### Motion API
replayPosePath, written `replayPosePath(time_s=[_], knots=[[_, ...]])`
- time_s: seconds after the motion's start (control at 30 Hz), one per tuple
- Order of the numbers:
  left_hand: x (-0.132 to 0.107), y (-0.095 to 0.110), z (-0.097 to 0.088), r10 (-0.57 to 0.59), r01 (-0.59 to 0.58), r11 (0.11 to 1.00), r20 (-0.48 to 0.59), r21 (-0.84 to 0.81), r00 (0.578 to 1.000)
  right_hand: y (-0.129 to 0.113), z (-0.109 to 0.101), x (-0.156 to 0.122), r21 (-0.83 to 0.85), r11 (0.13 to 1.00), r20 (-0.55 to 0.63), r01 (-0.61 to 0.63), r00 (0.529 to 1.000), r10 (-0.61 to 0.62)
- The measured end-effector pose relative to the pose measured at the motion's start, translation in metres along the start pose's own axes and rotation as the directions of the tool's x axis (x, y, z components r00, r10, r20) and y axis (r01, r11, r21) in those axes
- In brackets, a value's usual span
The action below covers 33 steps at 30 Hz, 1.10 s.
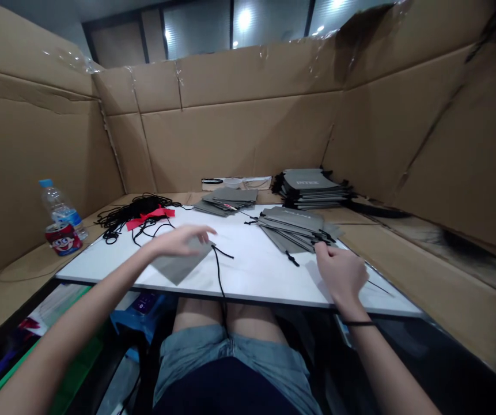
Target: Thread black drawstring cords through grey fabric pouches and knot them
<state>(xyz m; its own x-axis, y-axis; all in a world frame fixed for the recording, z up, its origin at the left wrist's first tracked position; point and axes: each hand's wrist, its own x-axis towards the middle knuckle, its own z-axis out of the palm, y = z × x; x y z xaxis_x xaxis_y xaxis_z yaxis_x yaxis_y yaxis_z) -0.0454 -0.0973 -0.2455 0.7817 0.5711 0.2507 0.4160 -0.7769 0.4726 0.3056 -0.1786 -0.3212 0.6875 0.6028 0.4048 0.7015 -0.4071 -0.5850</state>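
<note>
My left hand [179,241] lies over a grey fabric pouch [181,263] on the white board [252,271], and a black cord [219,276] trails from the pouch over the board's front edge. Whether the hand grips the pouch is hard to tell. My right hand [340,272] has its fingers curled on the near corner of a loose stack of grey pouches [291,226], among their black cords. A tangled pile of black cord [133,214] with a red ribbon [150,218] lies at the board's far left.
Two more grey pouch stacks [226,200] [312,187] stand beyond the board. A plastic water bottle [59,206] and a printed can [63,238] stand at the left. Cardboard walls [239,138] surround the work area, and my knees are below the board.
</note>
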Motion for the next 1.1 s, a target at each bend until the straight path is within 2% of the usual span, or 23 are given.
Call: replayPosePath(time_s=[0.03,0.13,0.23,0.27,0.33,0.4,0.43,0.5,0.57,0.6,0.67,0.73,0.77,0.83,1.0,1.1], knots=[[-0.003,0.018,0.015,0.11,-0.115,0.993,0.134,0.031,0.985,0.0,0.0,0.0,-0.004,1.0,0.002,-0.003,1.0,0.003],[-0.01,0.054,0.054,0.308,-0.378,0.91,0.334,0.169,0.891,0.0,0.0,0.0,-0.006,1.0,0.009,-0.007,1.0,0.007],[-0.011,0.057,0.074,0.33,-0.442,0.841,0.352,0.312,0.876,0.0,-0.001,0.0,0.007,1.0,0.009,-0.004,1.0,0.004],[-0.01,0.054,0.076,0.328,-0.433,0.85,0.344,0.298,0.88,0.0,-0.001,0.0,0.01,1.0,0.011,-0.004,1.0,0.004],[-0.005,0.043,0.076,0.299,-0.365,0.915,0.321,0.171,0.899,-0.001,-0.001,0.0,0.009,1.0,0.021,-0.008,1.0,0.008],[0.002,0.031,0.073,0.215,-0.206,0.977,0.248,-0.062,0.945,-0.001,-0.001,0.0,0.004,1.0,0.03,-0.015,0.999,0.015],[0.007,0.024,0.071,0.146,-0.106,0.973,0.193,-0.203,0.97,-0.001,-0.001,-0.001,0.002,1.0,0.033,-0.018,0.999,0.018],[0.02,0.009,0.066,-0.039,0.077,0.86,0.085,-0.505,0.996,-0.001,-0.001,-0.001,-0.003,1.0,0.033,-0.018,0.999,0.018],[0.035,-0.009,0.062,-0.22,0.188,0.664,0.052,-0.724,0.974,-0.002,-0.001,0.0,-0.009,1.0,0.029,-0.011,1.0,0.012],[0.042,-0.018,0.06,-0.308,0.235,0.558,0.064,-0.796,0.949,-0.002,-0.001,0.0,-0.012,1.0,0.027,-0.009,1.0,0.009],[0.054,-0.036,0.058,-0.454,0.257,0.387,0.06,-0.885,0.889,-0.001,-0.002,0.0,-0.014,1.0,0.024,-0.007,1.0,0.008],[0.06,-0.051,0.059,-0.569,0.239,0.295,0.03,-0.925,0.822,-0.001,-0.002,0.0,-0.013,1.0,0.026,-0.005,1.0,0.005],[0.061,-0.057,0.06,-0.594,0.226,0.283,0.014,-0.932,0.804,0.0,-0.002,0.0,-0.014,1.0,0.027,-0.003,1.0,0.004],[0.06,-0.064,0.063,-0.598,0.191,0.306,-0.032,-0.933,0.801,0.0,-0.001,0.0,-0.021,1.0,0.026,0.002,1.0,-0.001],[0.054,-0.063,0.068,-0.501,0.17,0.435,-0.081,-0.884,0.862,-0.001,0.001,-0.003,-0.033,0.999,0.015,0.022,1.0,-0.021],[0.055,-0.06,0.068,-0.447,0.158,0.469,-0.08,-0.869,0.891,-0.002,0.002,-0.004,-0.042,0.999,0.012,0.026,1.0,-0.026]])
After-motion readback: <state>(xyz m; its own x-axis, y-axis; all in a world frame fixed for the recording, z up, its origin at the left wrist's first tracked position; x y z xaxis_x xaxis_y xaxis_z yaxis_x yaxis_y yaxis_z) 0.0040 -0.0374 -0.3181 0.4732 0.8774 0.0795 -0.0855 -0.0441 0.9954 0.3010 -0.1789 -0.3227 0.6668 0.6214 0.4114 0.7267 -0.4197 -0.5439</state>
